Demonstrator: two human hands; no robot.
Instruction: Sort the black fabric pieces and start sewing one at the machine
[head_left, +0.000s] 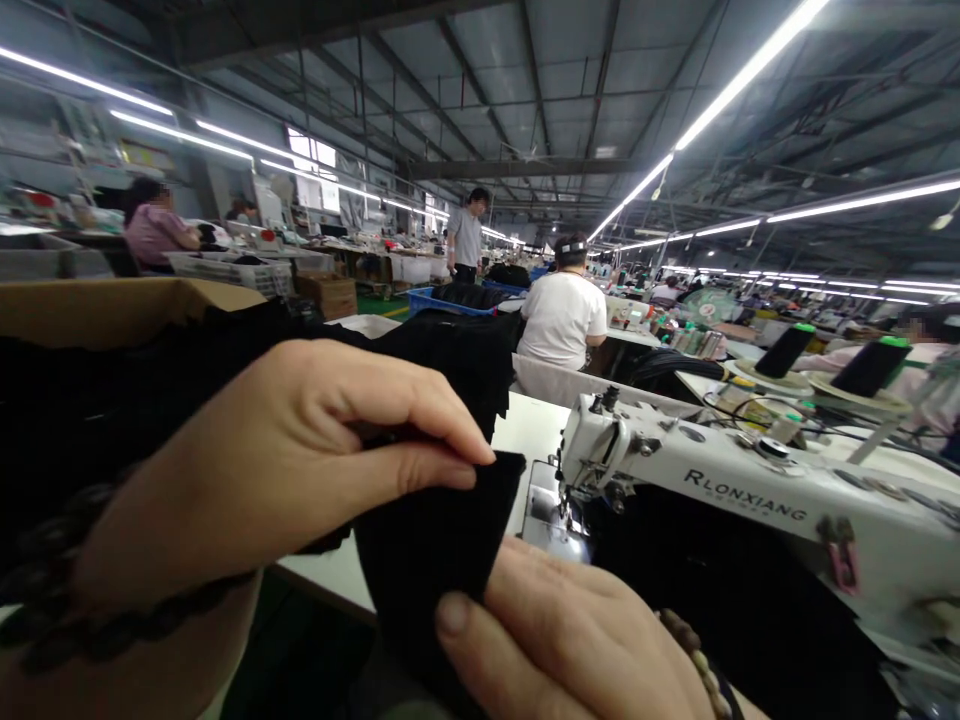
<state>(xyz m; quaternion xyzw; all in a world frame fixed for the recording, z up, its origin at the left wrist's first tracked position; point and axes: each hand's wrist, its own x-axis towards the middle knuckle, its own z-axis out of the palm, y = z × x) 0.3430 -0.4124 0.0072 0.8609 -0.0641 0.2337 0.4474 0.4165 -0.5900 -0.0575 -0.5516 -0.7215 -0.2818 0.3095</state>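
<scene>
A piece of black fabric (427, 540) hangs between my two hands, close to the camera. My left hand (337, 450) pinches its upper edge between thumb and fingers. Lower down, my right hand (570, 630) grips the fabric's right side, the thumb lying on its front and the fingers partly hidden behind. To the right stands a white sewing machine (697, 470), its needle area lit. More black cloth (697, 570) lies under the machine's arm. Behind my left hand is a large heap of black fabric (150, 390).
A cardboard box (127, 310) rises behind the heap at left. Black thread cones (784, 352) stand beyond the machine. The white table edge (330, 580) runs below the fabric. A person in a white shirt (564, 315) sits ahead; another person (465, 240) stands farther back.
</scene>
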